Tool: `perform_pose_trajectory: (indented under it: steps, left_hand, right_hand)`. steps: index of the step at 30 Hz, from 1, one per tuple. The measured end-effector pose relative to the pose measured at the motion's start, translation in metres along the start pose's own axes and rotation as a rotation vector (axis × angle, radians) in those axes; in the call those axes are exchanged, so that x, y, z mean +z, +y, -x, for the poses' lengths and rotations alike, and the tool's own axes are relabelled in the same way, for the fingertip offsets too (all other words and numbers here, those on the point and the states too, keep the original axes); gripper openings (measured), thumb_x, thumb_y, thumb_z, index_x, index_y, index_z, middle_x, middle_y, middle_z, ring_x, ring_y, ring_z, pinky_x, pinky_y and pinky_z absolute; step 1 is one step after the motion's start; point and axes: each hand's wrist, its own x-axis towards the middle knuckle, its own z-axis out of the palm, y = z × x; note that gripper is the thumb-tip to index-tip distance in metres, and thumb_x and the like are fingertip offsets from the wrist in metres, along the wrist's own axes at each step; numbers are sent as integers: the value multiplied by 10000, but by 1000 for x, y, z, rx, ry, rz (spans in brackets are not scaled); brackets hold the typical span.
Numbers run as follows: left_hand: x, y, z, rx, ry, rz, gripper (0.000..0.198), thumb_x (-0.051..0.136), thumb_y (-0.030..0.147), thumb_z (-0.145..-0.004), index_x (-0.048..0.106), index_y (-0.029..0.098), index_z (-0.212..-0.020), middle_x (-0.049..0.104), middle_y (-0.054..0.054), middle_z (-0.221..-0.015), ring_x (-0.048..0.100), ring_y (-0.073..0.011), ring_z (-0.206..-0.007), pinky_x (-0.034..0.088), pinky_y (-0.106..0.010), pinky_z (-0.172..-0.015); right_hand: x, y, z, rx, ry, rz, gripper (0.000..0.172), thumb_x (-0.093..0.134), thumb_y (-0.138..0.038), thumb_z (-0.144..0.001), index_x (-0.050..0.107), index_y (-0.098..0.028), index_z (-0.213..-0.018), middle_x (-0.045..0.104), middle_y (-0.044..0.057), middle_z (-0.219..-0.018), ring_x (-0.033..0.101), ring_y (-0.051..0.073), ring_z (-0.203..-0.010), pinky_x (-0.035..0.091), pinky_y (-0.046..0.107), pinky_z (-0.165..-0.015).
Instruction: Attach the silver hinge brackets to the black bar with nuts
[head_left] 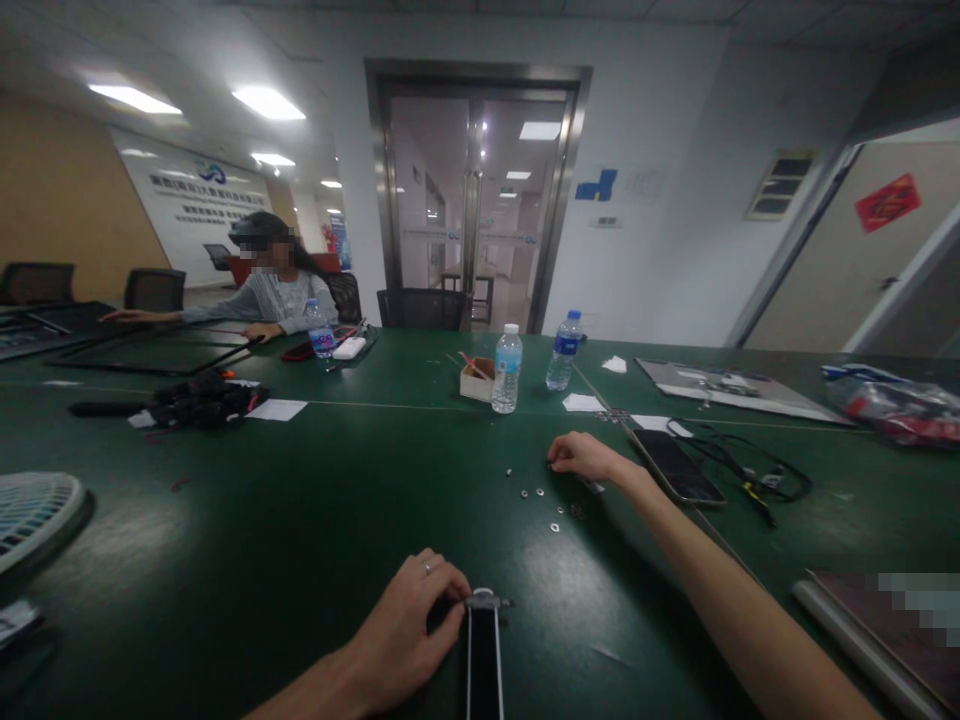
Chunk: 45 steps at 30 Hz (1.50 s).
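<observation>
My left hand (409,625) is curled round the top end of a flat black strip with pale edges (484,660), which lies on the green table (262,560) near the front edge. My right hand (585,455) reaches forward, fingers pinched together on the tabletop at a scatter of several small metal washers and nuts (536,495). What the pinch holds is too small to make out. A black phone (677,467) lies just right of my right wrist.
Two water bottles (507,369) and a small cardboard box (477,379) stand mid-table. A cable tangle (750,470) lies right, a white fan (34,515) left, black bundle (202,398) far left. Another person (274,290) sits at the far left end.
</observation>
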Motion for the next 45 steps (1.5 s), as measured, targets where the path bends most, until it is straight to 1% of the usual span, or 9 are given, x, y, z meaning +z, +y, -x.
perform_pose_trajectory:
  steps: [8, 12, 15, 18, 21, 26, 33, 37, 45]
  left_hand:
    - [-4, 3, 1, -22, -28, 11, 172, 498, 95, -834, 614, 182, -928, 598, -24, -915, 534, -187, -858, 448, -320, -780]
    - [-6, 6, 1, -25, -29, 15, 175, 498, 98, -839, 620, 188, -925, 599, -24, -914, 532, -185, -852, 452, -314, -771]
    - [-6, 8, 0, -20, -30, 22, 169, 499, 94, -845, 623, 179, -920, 607, -26, -906, 537, -185, -836, 451, -324, -776]
    - [-6, 6, 1, -9, -22, 23, 170, 507, 77, -836, 621, 172, -918, 610, -27, -901, 539, -184, -840, 446, -333, -794]
    - [-4, 4, 2, -7, -13, 21, 170, 509, 76, -834, 620, 171, -923, 605, -29, -909, 537, -186, -855, 446, -323, -785]
    - [-3, 3, 1, -11, -7, 2, 158, 514, 83, -829, 617, 180, -900, 610, -20, -896, 537, -183, -841, 442, -329, -798]
    - [-5, 6, 2, -26, -23, 9, 162, 509, 85, -836, 618, 173, -918, 603, -30, -909, 529, -187, -845, 442, -327, -780]
    - [-2, 3, 1, -23, -14, -1, 168, 510, 90, -831, 612, 191, -918, 605, -17, -901, 523, -185, -839, 431, -342, -806]
    - [-1, 0, 1, -10, -8, 17, 165, 507, 82, -830, 608, 186, -909, 602, -20, -903, 531, -184, -842, 437, -329, -788]
  right_hand:
    - [-2, -10, -1, 25, -17, 21, 149, 646, -153, -748, 705, -150, -885, 709, 38, -826, 650, 145, -758, 458, 176, -635]
    - [-5, -15, -7, 44, -51, 48, 119, 673, -143, -712, 720, -164, -820, 709, 35, -818, 647, 146, -760, 458, 179, -646]
    - [-6, -15, -14, 86, -89, 70, 138, 692, -139, -679, 725, -175, -808, 708, 33, -814, 648, 151, -748, 458, 189, -625]
    - [-7, -11, -21, 142, -130, 94, 178, 718, -177, -655, 735, -176, -832, 710, 52, -859, 651, 178, -768, 464, 220, -632]
    - [-8, -7, -23, 169, -172, 100, 228, 717, -226, -664, 741, -182, -886, 712, 57, -914, 651, 192, -803, 465, 235, -646]
    - [-9, -4, -19, 165, -228, 74, 239, 686, -279, -685, 750, -187, -896, 721, 29, -880, 650, 165, -784, 450, 198, -616]
    - [-8, -4, -19, 162, -214, 94, 229, 656, -320, -687, 748, -170, -833, 710, 28, -804, 638, 166, -728, 416, 201, -557]
    - [-7, -5, -18, 149, -204, 102, 220, 658, -309, -688, 742, -168, -835, 708, 25, -819, 637, 163, -746, 417, 198, -570]
    - [-6, -5, -17, 131, -165, 85, 225, 658, -265, -687, 723, -169, -879, 709, 37, -880, 642, 154, -776, 430, 184, -593]
